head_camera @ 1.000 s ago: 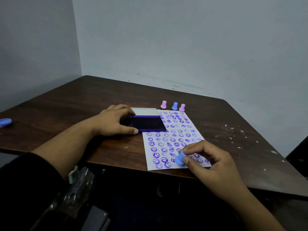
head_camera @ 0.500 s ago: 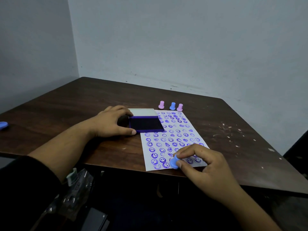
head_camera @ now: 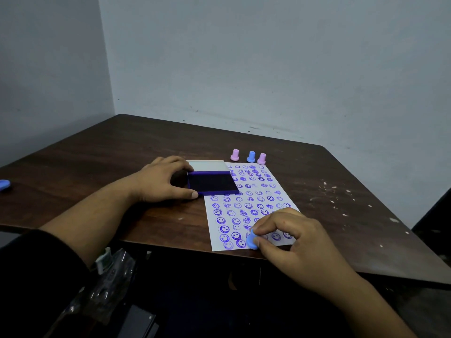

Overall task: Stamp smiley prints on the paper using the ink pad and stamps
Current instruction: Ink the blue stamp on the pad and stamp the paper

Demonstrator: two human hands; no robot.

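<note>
A dark wooden surface [head_camera: 97,167] with a visible grain is carrying everything, its right side flecked with pale chips. A white rectangular sheet of paper [head_camera: 212,230] is lying near the surface's near edge, its long axis running from that edge toward the far edge, slightly skewed to the left at the far end. Rows of round purple smiley prints are covering it — some crisp, some smudged; no readable writing is showing anywhere.

The right hand [head_camera: 295,242] is pinching a small blue stamp [head_camera: 251,240] between thumb and fingertips, the grip closed snugly around it. The stamp, a smooth plastic piece with a flared round end, is sitting at the paper's near edge, tilted, its round end facing left and toward the viewer; whether its face is touching the sheet cannot be told.

The left hand [head_camera: 161,181] is resting on the surface, thumb and fingers spread loosely against the left side of the ink pad [head_camera: 212,182] — a flat purple rectangular case with a dark inked face, its pale lid [head_camera: 207,165] lying open behind it. The pad is overlapping the paper's far left corner.

Just beyond the paper's far end, three small mushroom-shaped stamps are standing upright in a row: a pink stamp [head_camera: 234,154], a blue spare stamp [head_camera: 251,156] and a second pink stamp [head_camera: 261,158]. A rounded blue object [head_camera: 4,184] is lying at the surface's left edge.
</note>
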